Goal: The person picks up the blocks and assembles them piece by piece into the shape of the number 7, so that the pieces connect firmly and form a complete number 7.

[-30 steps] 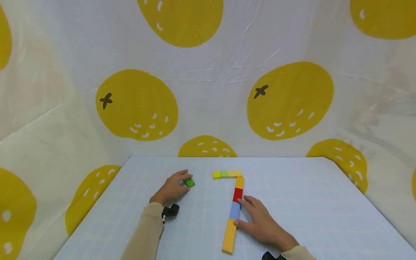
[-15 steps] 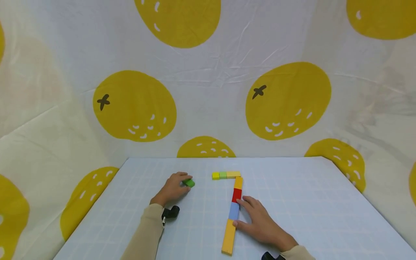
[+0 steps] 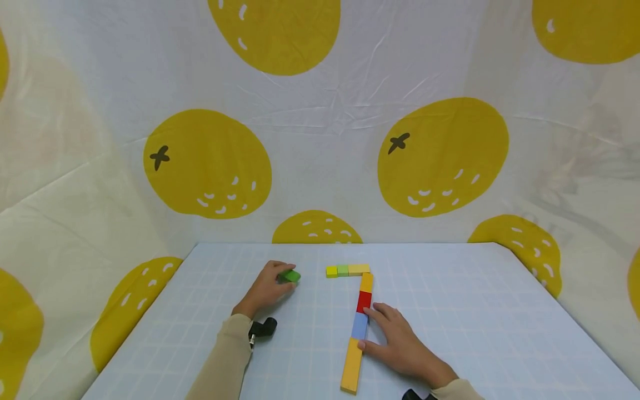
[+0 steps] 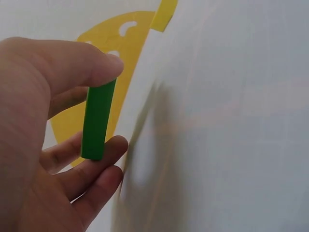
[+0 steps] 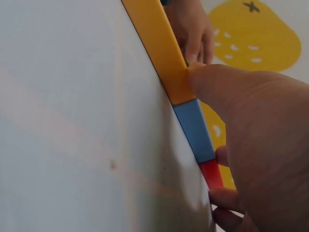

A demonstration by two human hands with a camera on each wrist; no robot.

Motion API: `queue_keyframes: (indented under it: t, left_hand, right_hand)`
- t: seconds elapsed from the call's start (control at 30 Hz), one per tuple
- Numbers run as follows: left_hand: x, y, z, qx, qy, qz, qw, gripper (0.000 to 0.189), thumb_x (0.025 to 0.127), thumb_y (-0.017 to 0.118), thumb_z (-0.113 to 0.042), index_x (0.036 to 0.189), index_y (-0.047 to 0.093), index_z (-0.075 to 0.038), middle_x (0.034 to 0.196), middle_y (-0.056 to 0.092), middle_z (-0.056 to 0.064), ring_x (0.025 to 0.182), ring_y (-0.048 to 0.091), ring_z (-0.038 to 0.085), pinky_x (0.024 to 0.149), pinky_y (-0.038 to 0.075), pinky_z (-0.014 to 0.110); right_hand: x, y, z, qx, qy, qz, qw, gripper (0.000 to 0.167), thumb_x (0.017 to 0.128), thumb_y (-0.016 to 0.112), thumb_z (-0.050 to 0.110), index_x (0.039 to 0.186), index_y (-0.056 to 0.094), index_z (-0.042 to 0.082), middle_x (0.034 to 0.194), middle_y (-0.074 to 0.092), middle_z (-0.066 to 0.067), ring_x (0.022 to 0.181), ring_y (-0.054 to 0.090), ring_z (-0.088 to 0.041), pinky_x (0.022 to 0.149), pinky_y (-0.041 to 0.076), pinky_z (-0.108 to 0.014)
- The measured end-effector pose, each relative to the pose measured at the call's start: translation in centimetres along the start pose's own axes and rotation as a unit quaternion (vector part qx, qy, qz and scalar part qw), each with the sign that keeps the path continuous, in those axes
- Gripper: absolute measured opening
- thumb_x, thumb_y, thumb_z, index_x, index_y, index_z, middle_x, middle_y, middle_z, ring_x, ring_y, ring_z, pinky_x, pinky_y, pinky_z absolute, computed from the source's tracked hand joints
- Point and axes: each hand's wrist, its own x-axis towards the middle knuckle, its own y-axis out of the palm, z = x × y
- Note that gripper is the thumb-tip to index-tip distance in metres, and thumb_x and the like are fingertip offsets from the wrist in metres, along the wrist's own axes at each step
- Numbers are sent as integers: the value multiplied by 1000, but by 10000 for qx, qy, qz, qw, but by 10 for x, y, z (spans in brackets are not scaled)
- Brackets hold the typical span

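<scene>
Between the thumb and fingers of my left hand is a green block, its shadow falling on the table in the left wrist view. My right hand lies along a row of blocks with its fingers relaxed. Its thumb touches the long orange block, and a fingertip is at the red block. Between those two sits a blue block. A shorter orange block forms the far end of this row.
At the row's far end, a crosswise line runs left: a pale yellow block, a light green cube and a bright yellow cube. Everything lies on a pale checked table. Behind hangs a fruit-print cloth.
My left hand has turned the green block and raised it slightly. The right hand and the block rows stay as they were.
</scene>
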Motion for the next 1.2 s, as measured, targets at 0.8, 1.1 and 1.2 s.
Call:
queue_keyframes:
  t: [0.8, 1.1, 1.2]
  left_hand:
    - [2, 9, -5, -122, -69, -335, 9993, 40, 88, 78, -30, 124, 67, -17, 124, 60, 4, 105, 55, 22, 91, 46, 44]
    - [3, 10, -5, -32, -240, -256, 9994, 42, 88, 77, -41, 123, 67, -20, 120, 61, 0, 102, 54, 20, 92, 46, 43]
    - [5, 10, -6, 10, -222, -217, 9995, 42, 89, 76, -42, 124, 67, -21, 122, 62, 0, 103, 55, 20, 93, 46, 44]
  right_hand:
    - [2, 3, -2, -53, 111, 48, 9999, 85, 81, 67, 70, 148, 50, 21, 153, 38, -7, 137, 35, -33, 106, 34, -65]
    - [2, 3, -2, -112, 37, 39, 9999, 85, 81, 65, 71, 148, 49, 21, 153, 38, -7, 137, 35, -33, 106, 34, -65]
    - [3, 2, -1, -146, 30, 28, 9999, 86, 81, 65, 72, 148, 49, 20, 153, 38, -7, 136, 36, -32, 106, 36, -63]
